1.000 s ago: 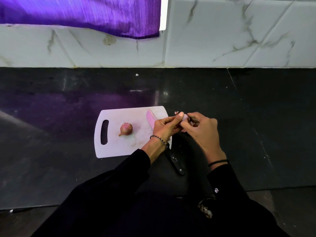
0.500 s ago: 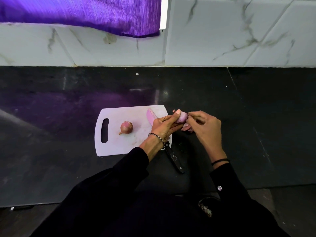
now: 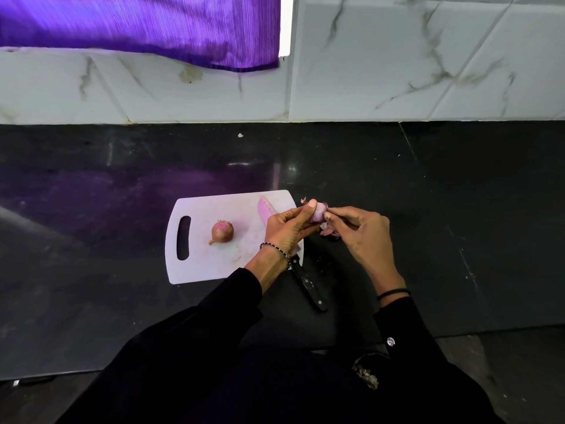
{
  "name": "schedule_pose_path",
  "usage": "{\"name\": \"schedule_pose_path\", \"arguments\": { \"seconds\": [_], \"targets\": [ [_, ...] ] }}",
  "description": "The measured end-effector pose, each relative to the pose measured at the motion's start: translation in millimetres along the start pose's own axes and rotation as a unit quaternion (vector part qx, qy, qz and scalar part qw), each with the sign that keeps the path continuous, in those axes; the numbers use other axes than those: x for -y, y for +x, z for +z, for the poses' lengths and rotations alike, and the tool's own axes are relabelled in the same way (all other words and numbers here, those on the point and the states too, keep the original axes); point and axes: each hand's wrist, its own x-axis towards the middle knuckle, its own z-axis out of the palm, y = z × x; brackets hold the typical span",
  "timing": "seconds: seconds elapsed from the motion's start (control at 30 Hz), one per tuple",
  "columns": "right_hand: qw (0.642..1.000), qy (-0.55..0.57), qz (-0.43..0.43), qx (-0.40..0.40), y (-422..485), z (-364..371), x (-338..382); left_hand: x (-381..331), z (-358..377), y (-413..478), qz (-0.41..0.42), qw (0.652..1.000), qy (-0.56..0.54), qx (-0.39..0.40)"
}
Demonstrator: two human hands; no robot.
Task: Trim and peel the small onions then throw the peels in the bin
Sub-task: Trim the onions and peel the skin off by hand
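The left hand [image 3: 287, 228] holds a small onion [image 3: 318, 211] just off the right edge of the cutting board [image 3: 198, 270], its thumb laid over the top of the onion and its fingers curled beneath it. The right hand [image 3: 360, 231] meets it from the other side, thumb and fingertips closed in a pinch on the skin at the onion's right end. The pale purple flesh of this onion shows between the two hands, but so much of it is covered that its long axis cannot be told. Loose peels [image 3: 330, 232] sit right below the right hand's fingertips; whether they hang from the onion or lie on the counter [image 3: 458, 224] cannot be told. To the left of the left hand, a second onion [image 3: 222, 231] lies on the board with its brown skin on. Its long axis runs on a slant, the thin tail pointing toward the near left and the bristly end toward the far right. A knife [image 3: 307, 283] lies diagonally beneath the left hand and wrist. Its pink blade points away from the person on the board past the knuckles, and its black handle juts off the board's near right corner toward the person, between the two forearms.
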Motion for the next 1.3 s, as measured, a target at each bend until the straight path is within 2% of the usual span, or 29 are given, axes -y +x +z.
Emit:
{"name": "schedule_pose_path", "arguments": {
  "seconds": [0.13,0.3,0.47,0.73,0.83,1.0,1.17,1.3],
  "targets": [
    [1.0,-0.018,-0.016,0.001,1.2,9.5,1.5,0.1,3.9,-2.7,0.031,0.999,-0.019,-0.021],
    [0.999,-0.017,0.01,-0.026,4.0,18.9,1.4,1.0,4.1,-2.5,0.046,0.999,0.0,-0.022],
    [0.994,0.048,0.059,-0.082,-0.2,13.8,4.8,5.8,6.4,-2.0,0.025,1.0,-0.013,-0.006],
    [0.974,0.134,0.146,-0.112,-1.5,4.9,-2.7,5.3,8.8,-2.8,-0.018,0.994,-0.092,0.055],
    [0.964,0.165,0.174,-0.115,-2.0,5.8,-5.2,2.3,10.8,-3.8,-0.057,0.988,-0.13,0.058],
    [0.958,0.219,0.163,-0.085,-4.1,5.6,-1.8,-2.1,11.1,-5.1,-0.096,0.983,-0.149,0.056],
    [0.955,0.246,0.15,-0.075,-3.8,7.4,-0.8,0.5,9.9,-3.9,-0.066,0.987,-0.124,0.072],
    [0.936,0.28,0.19,-0.093,0.1,11.1,-4.4,1.2,7.2,-2.6,-0.074,0.988,-0.119,0.068]
  ]
}}
